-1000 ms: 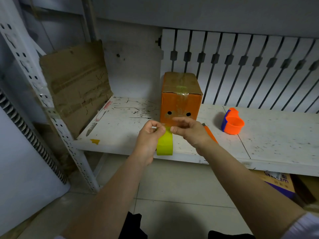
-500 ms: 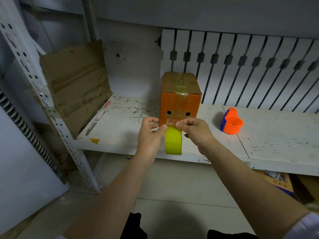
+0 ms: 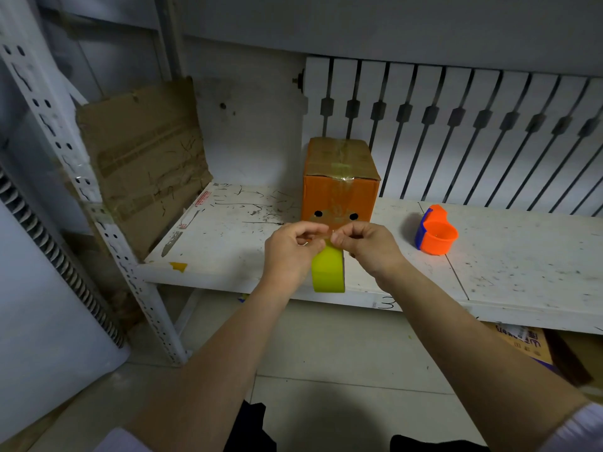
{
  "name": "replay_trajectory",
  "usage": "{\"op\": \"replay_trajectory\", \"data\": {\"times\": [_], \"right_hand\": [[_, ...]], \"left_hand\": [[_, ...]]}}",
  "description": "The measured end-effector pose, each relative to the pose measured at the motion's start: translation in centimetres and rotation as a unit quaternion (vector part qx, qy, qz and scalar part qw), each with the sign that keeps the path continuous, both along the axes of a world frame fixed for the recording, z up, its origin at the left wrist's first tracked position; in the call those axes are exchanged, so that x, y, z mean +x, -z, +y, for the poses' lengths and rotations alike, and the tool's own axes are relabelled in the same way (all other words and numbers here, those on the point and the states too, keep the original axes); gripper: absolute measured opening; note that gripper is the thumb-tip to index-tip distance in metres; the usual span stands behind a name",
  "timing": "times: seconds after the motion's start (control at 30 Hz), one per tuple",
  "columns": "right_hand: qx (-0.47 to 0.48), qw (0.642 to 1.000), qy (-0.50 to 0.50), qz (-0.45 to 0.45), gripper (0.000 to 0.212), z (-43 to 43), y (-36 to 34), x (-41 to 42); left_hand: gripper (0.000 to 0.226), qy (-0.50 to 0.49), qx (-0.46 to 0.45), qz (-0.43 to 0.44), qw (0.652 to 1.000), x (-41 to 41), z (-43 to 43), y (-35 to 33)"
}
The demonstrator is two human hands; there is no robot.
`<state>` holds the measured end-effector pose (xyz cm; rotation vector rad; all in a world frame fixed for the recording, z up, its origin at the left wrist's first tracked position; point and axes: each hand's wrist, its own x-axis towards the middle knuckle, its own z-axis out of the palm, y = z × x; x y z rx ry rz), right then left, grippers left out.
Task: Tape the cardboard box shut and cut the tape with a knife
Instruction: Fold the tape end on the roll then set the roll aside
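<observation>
An orange cardboard box stands upright on the white shelf, its brown top flaps closed under clear tape. In front of it hangs a yellow-green tape roll, held up over the shelf's front edge. My left hand grips the roll from the left, thumb and fingers pinched at its top. My right hand pinches the loose tape end beside the left fingertips, just below the box's front face. I see no knife; the roll and my hands hide the shelf behind them.
An orange and blue tape dispenser sits on the shelf to the right. A flattened cardboard sheet leans against the perforated upright at the left. A slatted white panel stands behind. More boxes lie under the shelf.
Both hands have shifted slightly right and closer together with the roll. The right hand's fingers, spread a second ago, now pinch the tape end at the roll's top.
</observation>
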<state>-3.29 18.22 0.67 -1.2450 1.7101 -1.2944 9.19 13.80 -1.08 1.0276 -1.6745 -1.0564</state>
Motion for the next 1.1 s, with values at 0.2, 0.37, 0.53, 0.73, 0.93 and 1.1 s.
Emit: {"op": "replay_trajectory", "data": {"times": [0.2, 0.37, 0.53, 0.73, 0.93, 1.1], "right_hand": [[0.0, 1.0, 0.0, 0.0, 0.016, 0.09, 0.07, -0.31], [0.001, 1.0, 0.012, 0.004, 0.014, 0.25, -0.04, -0.35], [0.004, 0.999, 0.033, -0.002, 0.012, 0.19, -0.04, -0.42], [0.007, 0.999, 0.033, 0.0, 0.013, 0.24, 0.15, -0.38], [0.005, 1.0, 0.029, 0.011, 0.013, 0.25, 0.09, -0.33], [0.001, 1.0, 0.023, 0.008, 0.016, 0.33, 0.14, -0.37]], "left_hand": [[0.027, -0.012, 0.028, 0.019, 0.999, -0.19, 0.19, -0.15], [0.025, -0.036, 0.022, 0.02, 0.999, -0.28, 0.62, -0.41], [0.024, -0.053, -0.004, -0.002, 0.999, -0.37, 0.83, -0.69], [0.015, -0.08, -0.078, -0.074, 0.991, -0.52, 0.63, -0.35], [0.009, -0.092, -0.098, -0.102, 0.986, -0.51, 0.7, -0.15], [0.007, -0.084, -0.092, -0.106, 0.987, -0.51, 0.67, -0.25]]}}
